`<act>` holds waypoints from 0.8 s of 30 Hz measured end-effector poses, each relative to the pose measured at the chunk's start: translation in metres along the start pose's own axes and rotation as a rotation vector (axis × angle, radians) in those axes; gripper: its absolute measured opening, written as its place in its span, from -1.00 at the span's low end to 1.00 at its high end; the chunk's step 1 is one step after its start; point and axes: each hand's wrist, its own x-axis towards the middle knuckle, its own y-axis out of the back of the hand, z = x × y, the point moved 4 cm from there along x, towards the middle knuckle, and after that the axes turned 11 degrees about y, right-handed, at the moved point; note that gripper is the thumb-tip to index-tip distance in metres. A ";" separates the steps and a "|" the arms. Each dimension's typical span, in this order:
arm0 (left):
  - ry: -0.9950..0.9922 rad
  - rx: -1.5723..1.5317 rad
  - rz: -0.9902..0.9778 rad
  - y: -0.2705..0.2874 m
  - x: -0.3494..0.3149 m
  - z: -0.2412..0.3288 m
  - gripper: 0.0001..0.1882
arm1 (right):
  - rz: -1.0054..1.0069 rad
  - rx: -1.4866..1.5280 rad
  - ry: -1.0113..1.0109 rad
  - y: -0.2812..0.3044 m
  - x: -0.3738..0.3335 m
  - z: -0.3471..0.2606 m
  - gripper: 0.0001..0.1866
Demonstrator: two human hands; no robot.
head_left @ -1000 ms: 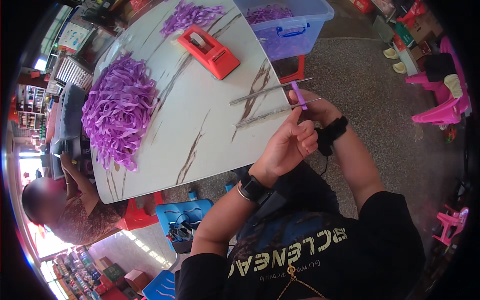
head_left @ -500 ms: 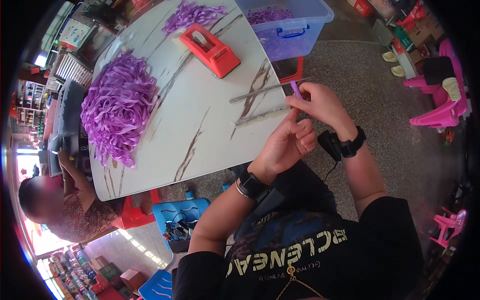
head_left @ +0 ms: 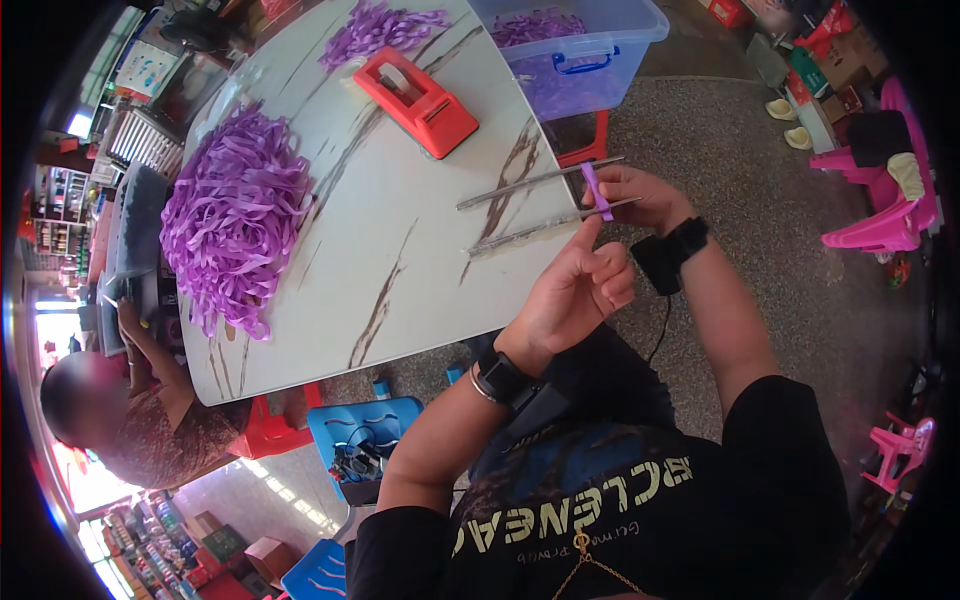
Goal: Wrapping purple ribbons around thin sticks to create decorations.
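Observation:
Two thin metal rods (head_left: 530, 183) run parallel off the table's right edge. A strip of purple ribbon (head_left: 591, 180) wraps across both near their free ends. My right hand (head_left: 648, 198) is just right of the strip, its fingers curled around the rod tips and closed at the ribbon; some fingertips are hidden. From below comes my left hand (head_left: 572, 290), index finger stretched up to the ribbon's lower end at the nearer rod. Its other fingers curl loosely, with nothing visible in them. A large heap of purple ribbon (head_left: 238, 220) lies on the left of the table.
On the marble-patterned table (head_left: 400, 250) stand a red tape dispenser (head_left: 418, 103) and a smaller ribbon pile (head_left: 375, 32). A clear plastic bin (head_left: 570, 85) with purple pieces adjoins the far right edge. Another person (head_left: 150, 420) sits at the left. A blue stool (head_left: 370, 430) holds wired electronics.
My right hand has drawn slightly right and turned, its thumb no longer over the strip. The ribbon now spans both rods in plain sight. My left hand has hardly moved.

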 end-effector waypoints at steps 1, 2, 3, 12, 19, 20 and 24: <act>0.001 0.005 0.011 0.001 0.000 0.001 -0.83 | -0.106 0.135 0.104 0.004 0.006 0.013 -0.76; 0.003 0.007 0.010 0.002 0.001 0.002 -0.83 | -0.105 0.135 0.107 0.012 0.012 0.036 -0.76; 0.008 0.006 0.007 0.002 0.004 0.001 -0.83 | -0.095 0.307 0.169 0.018 0.015 0.056 -0.80; 0.003 0.018 0.000 0.003 0.005 0.002 -0.83 | -0.010 0.547 0.279 0.000 0.019 0.056 -0.83; -0.004 0.035 0.078 0.006 -0.003 -0.002 -0.67 | -0.044 0.295 0.068 -0.019 -0.004 -0.009 -0.56; -0.015 0.058 0.119 0.005 -0.005 -0.004 -0.53 | 0.058 0.252 -0.010 -0.030 -0.004 -0.018 -0.55; -0.035 0.441 0.128 -0.010 -0.015 -0.007 -0.45 | 0.172 0.184 -0.165 -0.026 0.000 -0.013 -0.69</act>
